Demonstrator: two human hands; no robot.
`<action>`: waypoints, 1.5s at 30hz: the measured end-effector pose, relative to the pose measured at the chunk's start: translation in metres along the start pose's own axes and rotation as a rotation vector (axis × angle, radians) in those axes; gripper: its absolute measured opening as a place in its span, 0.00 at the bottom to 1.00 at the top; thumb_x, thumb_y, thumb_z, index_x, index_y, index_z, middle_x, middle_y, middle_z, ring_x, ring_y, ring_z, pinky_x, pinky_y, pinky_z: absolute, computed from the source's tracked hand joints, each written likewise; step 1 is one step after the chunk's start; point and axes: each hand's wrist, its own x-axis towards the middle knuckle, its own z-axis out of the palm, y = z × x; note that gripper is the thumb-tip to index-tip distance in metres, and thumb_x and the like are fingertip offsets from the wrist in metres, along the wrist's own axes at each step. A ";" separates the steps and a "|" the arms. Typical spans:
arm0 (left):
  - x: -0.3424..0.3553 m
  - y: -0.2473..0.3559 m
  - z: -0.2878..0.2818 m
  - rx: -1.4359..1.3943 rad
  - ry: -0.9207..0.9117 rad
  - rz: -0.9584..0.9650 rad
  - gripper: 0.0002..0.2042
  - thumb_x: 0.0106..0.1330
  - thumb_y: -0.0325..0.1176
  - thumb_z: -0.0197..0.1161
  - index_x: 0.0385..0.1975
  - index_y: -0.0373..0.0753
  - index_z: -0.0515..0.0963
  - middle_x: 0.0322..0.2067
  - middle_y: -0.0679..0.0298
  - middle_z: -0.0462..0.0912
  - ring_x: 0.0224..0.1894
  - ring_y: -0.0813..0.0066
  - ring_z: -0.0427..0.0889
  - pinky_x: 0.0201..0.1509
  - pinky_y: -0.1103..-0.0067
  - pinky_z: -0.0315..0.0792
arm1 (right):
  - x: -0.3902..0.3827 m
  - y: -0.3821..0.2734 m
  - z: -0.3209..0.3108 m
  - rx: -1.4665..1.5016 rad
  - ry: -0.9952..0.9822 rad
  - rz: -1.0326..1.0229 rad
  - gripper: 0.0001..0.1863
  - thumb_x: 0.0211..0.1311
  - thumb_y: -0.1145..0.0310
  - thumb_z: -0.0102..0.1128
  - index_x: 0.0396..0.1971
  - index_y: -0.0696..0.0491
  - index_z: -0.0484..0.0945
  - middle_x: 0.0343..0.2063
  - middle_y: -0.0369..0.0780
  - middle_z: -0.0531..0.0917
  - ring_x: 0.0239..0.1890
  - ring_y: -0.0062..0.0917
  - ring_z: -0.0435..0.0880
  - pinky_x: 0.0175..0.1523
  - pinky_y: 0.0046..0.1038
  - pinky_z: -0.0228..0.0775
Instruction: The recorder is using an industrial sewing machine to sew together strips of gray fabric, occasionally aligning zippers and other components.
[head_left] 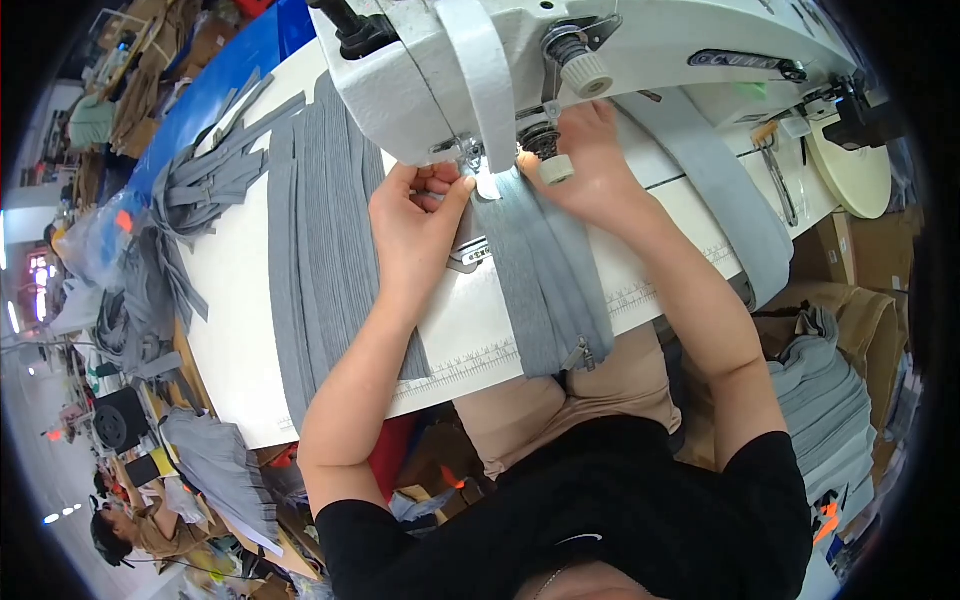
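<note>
Under the head of a white sewing machine [400, 100] lies a long grey fabric strip [545, 270]; a metal zipper pull [578, 355] shows at its near end. A small white label [487, 187] lies on the strip beside the needle area. My left hand [420, 220] is left of the needle, its fingers curled and its thumb pinching the label's edge. My right hand [595, 175] rests on the strip's right side, close to the presser foot. Its fingers are spread apart, partly hidden behind the machine's tension knob [556, 169].
Left on the white table [235, 330] lie stacked grey strips [325, 230] and a tangled grey pile [210, 185]. A wide grey band [715, 190] hangs over the table's right edge. Tweezers [778, 180] lie farther right. Folded grey fabric [815, 400] sits below. Another person [150, 525] is at lower left.
</note>
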 end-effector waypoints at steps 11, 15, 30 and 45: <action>0.003 -0.007 0.001 -0.014 0.007 0.025 0.10 0.60 0.25 0.75 0.37 0.30 0.83 0.31 0.65 0.85 0.30 0.81 0.78 0.37 0.82 0.74 | 0.001 -0.009 -0.012 0.181 -0.143 0.038 0.20 0.57 0.65 0.74 0.28 0.62 0.71 0.39 0.47 0.74 0.54 0.43 0.69 0.56 0.38 0.68; 0.001 -0.003 0.001 0.004 -0.007 0.013 0.10 0.61 0.26 0.75 0.38 0.29 0.83 0.31 0.64 0.85 0.30 0.82 0.78 0.37 0.82 0.74 | -0.001 -0.009 -0.012 0.164 -0.110 0.013 0.19 0.57 0.65 0.73 0.28 0.62 0.71 0.39 0.47 0.73 0.54 0.43 0.69 0.57 0.39 0.68; -0.070 0.032 -0.026 0.168 -0.263 -0.151 0.14 0.69 0.38 0.73 0.30 0.33 0.82 0.16 0.79 0.67 0.22 0.90 0.61 0.25 0.84 0.55 | -0.089 -0.058 -0.078 0.385 0.098 0.126 0.06 0.59 0.74 0.69 0.35 0.54 0.82 0.33 0.40 0.82 0.36 0.37 0.81 0.41 0.36 0.72; -0.087 0.018 -0.035 -0.789 -0.243 -0.347 0.12 0.80 0.42 0.57 0.40 0.39 0.76 0.28 0.60 0.86 0.27 0.76 0.83 0.35 0.81 0.77 | -0.191 -0.073 -0.093 0.799 -0.343 0.563 0.13 0.63 0.65 0.74 0.27 0.54 0.77 0.21 0.35 0.75 0.25 0.21 0.76 0.31 0.26 0.68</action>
